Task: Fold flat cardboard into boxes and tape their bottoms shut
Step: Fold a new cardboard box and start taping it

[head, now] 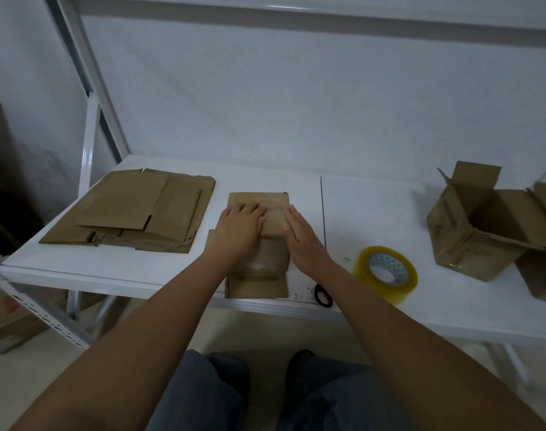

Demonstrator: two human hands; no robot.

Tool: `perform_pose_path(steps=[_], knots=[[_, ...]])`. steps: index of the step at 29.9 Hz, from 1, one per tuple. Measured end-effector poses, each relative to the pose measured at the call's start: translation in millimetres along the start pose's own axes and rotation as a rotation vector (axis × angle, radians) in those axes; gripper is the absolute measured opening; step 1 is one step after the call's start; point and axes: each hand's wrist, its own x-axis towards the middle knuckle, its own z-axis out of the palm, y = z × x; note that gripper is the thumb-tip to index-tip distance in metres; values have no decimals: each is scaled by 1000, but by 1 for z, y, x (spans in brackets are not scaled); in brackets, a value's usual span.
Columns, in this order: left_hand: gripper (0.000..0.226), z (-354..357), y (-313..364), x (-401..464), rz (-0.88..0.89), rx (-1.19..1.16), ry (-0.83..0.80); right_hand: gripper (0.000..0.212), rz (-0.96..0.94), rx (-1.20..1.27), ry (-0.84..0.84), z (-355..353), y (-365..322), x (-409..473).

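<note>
A small brown cardboard box (259,269) lies on the white table (374,219) in front of me, its upper flap folded over. My left hand (239,227) lies flat on the left part of that flap, fingers straight and pressing down. My right hand (299,233) rests its edge along the flap's right side, fingers straight. A roll of yellowish clear tape (386,273) stands on the table to the right of my right arm.
A stack of flat cardboard sheets (134,209) lies at the table's left. Folded open boxes (483,225) stand at the far right. A small black ring (323,294) lies near the front edge. A white metal rack frame (88,144) rises at the left.
</note>
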Motion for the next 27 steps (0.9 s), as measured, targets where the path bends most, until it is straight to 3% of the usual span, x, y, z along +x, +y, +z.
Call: perform_pose_path(steps=[5, 12, 15, 17, 23, 27], knots=[[57, 1, 23, -15, -76, 54, -37, 50, 57, -240, 119, -23, 41, -46], [59, -3, 51, -28, -18, 85, -20, 52, 230, -523, 231, -55, 89, -104], [58, -5, 68, -32, 22, 81, 5, 58, 307, -662, 178, -62, 106, -119], [58, -7, 79, -34, 47, 53, 9, 64, 305, -667, 110, -68, 113, -123], [51, 8, 122, -62, 127, -177, -201, 64, 155, -529, 28, -92, 113, -126], [49, 19, 139, -74, 132, -437, -256, 62, 83, -322, 92, -97, 101, -139]])
